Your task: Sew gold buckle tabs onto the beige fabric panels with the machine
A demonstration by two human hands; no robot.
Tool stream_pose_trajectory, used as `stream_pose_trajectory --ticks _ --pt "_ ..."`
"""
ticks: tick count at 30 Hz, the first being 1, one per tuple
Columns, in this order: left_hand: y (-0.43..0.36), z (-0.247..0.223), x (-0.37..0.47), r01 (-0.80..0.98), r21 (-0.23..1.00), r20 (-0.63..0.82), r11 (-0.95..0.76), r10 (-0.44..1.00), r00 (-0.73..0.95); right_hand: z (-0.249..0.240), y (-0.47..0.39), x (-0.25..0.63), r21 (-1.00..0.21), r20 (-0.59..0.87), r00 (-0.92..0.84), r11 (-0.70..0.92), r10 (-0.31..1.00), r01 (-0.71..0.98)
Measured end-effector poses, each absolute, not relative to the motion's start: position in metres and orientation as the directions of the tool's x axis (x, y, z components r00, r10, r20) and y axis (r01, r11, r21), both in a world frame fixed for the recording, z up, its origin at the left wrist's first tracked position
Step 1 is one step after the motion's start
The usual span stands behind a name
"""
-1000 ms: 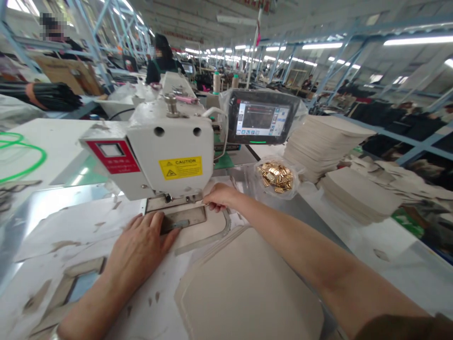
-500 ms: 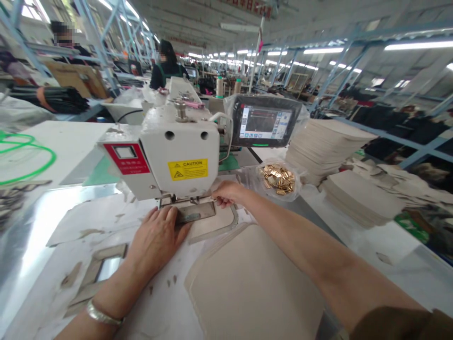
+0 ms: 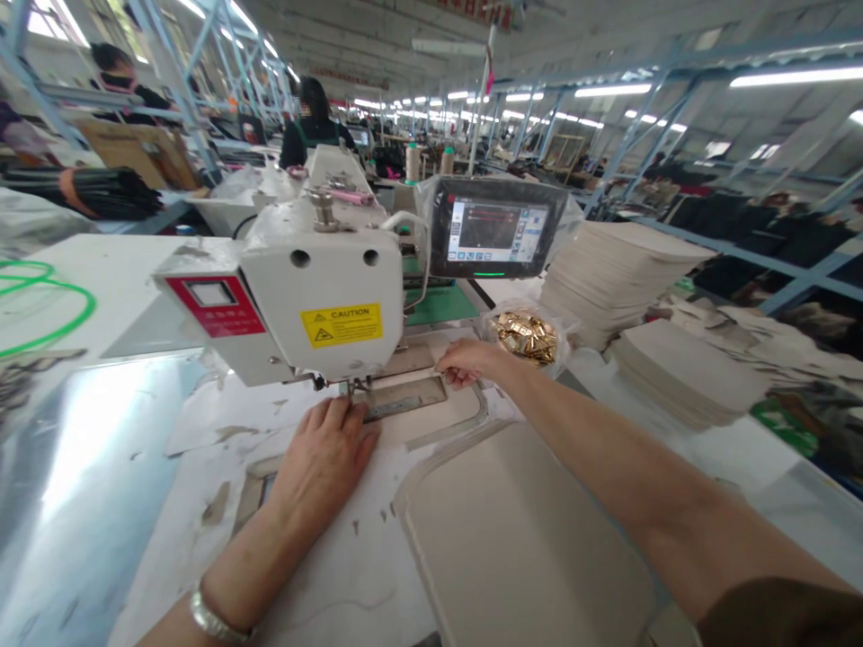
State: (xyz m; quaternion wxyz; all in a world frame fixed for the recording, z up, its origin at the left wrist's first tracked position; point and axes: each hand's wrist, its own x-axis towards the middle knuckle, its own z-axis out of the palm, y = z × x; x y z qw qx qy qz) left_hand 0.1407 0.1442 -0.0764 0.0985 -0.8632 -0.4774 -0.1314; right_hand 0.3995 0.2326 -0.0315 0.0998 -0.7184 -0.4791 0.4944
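Note:
Below the needle area of a white sewing machine (image 3: 316, 296), a beige panel (image 3: 441, 424) lies with a slotted metal clamp plate (image 3: 404, 401) over it. My left hand (image 3: 330, 442) rests palm down at the plate's left end, fingers stretched out and touching it. At the plate's right end, my right hand (image 3: 468, 361) is closed in a pinch; whatever is between its fingertips is too small or hidden to name. Right in front of me is a stack of beige panels (image 3: 526, 539) with rounded corners.
A plastic-lined bowl of gold metal pieces (image 3: 526, 334) stands beyond my right hand, under a control screen (image 3: 495, 226). Further right are tall beige stacks (image 3: 613, 279). A grey template frame (image 3: 253, 490) lies partly under my left forearm. A person (image 3: 314, 126) sits behind the machine.
Both hands, the clamp plate, the beige panel under it and the front stack have shifted right relative to the machine head. More of the plate's slot shows now.

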Motion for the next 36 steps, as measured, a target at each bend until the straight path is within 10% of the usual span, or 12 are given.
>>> stream_pose_trajectory --ticks 20,30,36 --pt "0.109 -0.071 0.150 0.788 0.055 0.248 -0.613 0.773 0.584 -0.036 0.218 0.418 -0.678 -0.525 0.048 -0.451 0.850 0.580" --pt "0.095 -0.073 0.160 0.769 0.107 0.168 -0.631 0.773 0.611 -0.049 0.222 0.448 -0.709 -0.146 -0.050 -0.069 0.988 0.702" --pt "0.090 -0.073 0.166 0.764 0.145 0.173 -0.629 0.776 0.606 -0.049 0.229 0.449 -0.746 -0.186 0.112 -0.214 0.976 0.631"
